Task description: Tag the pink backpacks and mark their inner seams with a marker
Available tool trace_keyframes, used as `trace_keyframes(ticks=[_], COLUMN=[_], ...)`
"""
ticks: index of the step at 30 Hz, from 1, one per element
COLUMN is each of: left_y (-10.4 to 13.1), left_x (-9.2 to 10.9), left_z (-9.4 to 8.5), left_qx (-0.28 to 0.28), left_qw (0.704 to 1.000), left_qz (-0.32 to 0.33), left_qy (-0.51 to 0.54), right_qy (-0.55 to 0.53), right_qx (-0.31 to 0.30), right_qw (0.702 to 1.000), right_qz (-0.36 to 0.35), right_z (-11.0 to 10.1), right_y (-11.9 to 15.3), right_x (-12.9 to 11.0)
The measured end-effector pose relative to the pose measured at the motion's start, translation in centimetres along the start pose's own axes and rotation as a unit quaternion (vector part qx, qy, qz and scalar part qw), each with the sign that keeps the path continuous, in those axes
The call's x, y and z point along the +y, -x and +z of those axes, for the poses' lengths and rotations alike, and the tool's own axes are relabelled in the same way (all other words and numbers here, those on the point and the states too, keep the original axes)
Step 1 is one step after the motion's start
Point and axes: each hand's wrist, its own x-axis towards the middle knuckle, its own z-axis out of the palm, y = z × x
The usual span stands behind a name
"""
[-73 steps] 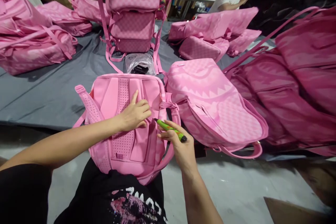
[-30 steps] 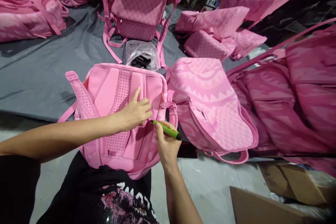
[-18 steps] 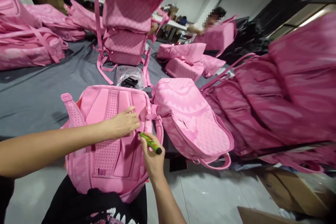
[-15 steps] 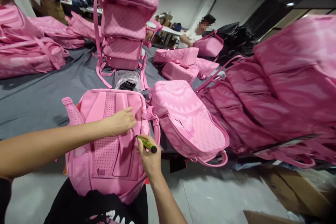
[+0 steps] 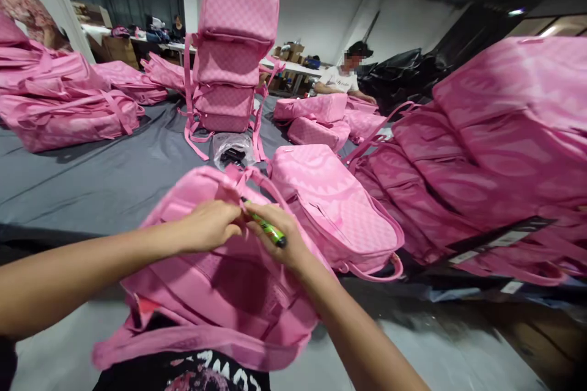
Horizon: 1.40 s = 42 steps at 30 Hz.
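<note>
A pink backpack (image 5: pixel 215 281) lies tilted over my lap and the table's front edge, a strap hanging across its lower side. My left hand (image 5: pixel 215 226) is closed on the fabric near its upper edge. Right beside it, my right hand (image 5: pixel 279 235) holds a green marker (image 5: pixel 266 227) with a black end, its fingers against the same edge of the bag. Fingertips of both hands are partly hidden. Another pink backpack (image 5: pixel 339 208) lies flat just to the right.
Pink bags stand in a tall stack (image 5: pixel 233 61) behind, with a clear plastic bag (image 5: pixel 233 149) at its foot. Large piles of pink bags (image 5: pixel 504 153) rise at right and left (image 5: pixel 73 116). A person (image 5: pixel 342 78) works across the grey-covered table (image 5: pixel 82 189).
The backpack has been turned and tilted, its top edge now raised between my hands. My left hand has gone from lying on the back panel to gripping the edge; my right hand has moved up beside it.
</note>
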Motion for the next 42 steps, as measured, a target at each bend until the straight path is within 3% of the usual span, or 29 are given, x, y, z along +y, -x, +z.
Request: trace_keyframes(ticks=[2, 6, 7, 8, 12, 15, 18, 20, 24, 27, 34, 38, 42], left_y=[0.1, 0.3, 0.1, -0.3, -3.1, -5.3, -6.4, -6.3, -5.5, -5.6, -7.6, -7.6, -7.4], left_x=[-1.7, -4.8, -5.3, -5.7, -6.5, -6.5, -6.2, -5.8, -4.8, -4.3, -4.0, -3.9, -4.0], left_z=[1.2, 0.0, -0.5, -0.9, -0.4, 0.9, 1.9, 2.0, 2.1, 2.7, 4.1, 4.2, 4.2], left_qx=[-0.005, 0.154, 0.171, 0.163, 0.033, 0.007, 0.002, 0.009, 0.007, -0.005, -0.013, -0.012, -0.007], left_qw=[0.999, 0.976, 0.972, 0.974, 0.986, 0.978, 0.978, 0.977, 0.971, 0.965, 0.959, 0.959, 0.962], left_qz=[0.035, 0.041, 0.035, 0.026, -0.048, -0.090, -0.064, -0.034, 0.083, 0.111, 0.053, 0.062, 0.068], left_qy=[-0.020, -0.149, -0.158, -0.157, -0.156, -0.190, -0.200, -0.210, -0.223, -0.236, -0.278, -0.277, -0.265], right_qy=[0.003, 0.021, 0.027, 0.032, 0.045, 0.057, 0.042, -0.003, -0.094, -0.078, -0.069, -0.059, -0.070], right_qx=[0.010, 0.037, 0.038, 0.040, 0.072, 0.061, 0.024, 0.022, 0.074, 0.084, -0.033, -0.094, -0.157], right_qw=[1.000, 0.998, 0.998, 0.998, 0.996, 0.996, 0.998, 0.997, 0.972, 0.966, 0.974, 0.962, 0.958], right_qz=[0.010, 0.041, 0.037, 0.033, 0.042, 0.027, 0.031, 0.077, 0.203, 0.233, 0.215, 0.250, 0.228], right_z=[1.5, 2.9, 3.1, 3.4, 4.9, 5.7, 5.3, 4.8, 4.6, 4.9, 2.4, 0.8, 0.5], right_y=[1.5, 2.8, 2.7, 2.5, 2.2, 3.4, 4.7, 5.0, 4.9, 4.8, 3.4, 2.0, 0.9], right_x=[1.5, 2.6, 2.5, 2.4, 1.2, -0.2, -0.6, 0.0, 1.7, 2.2, 3.0, 3.8, 4.1])
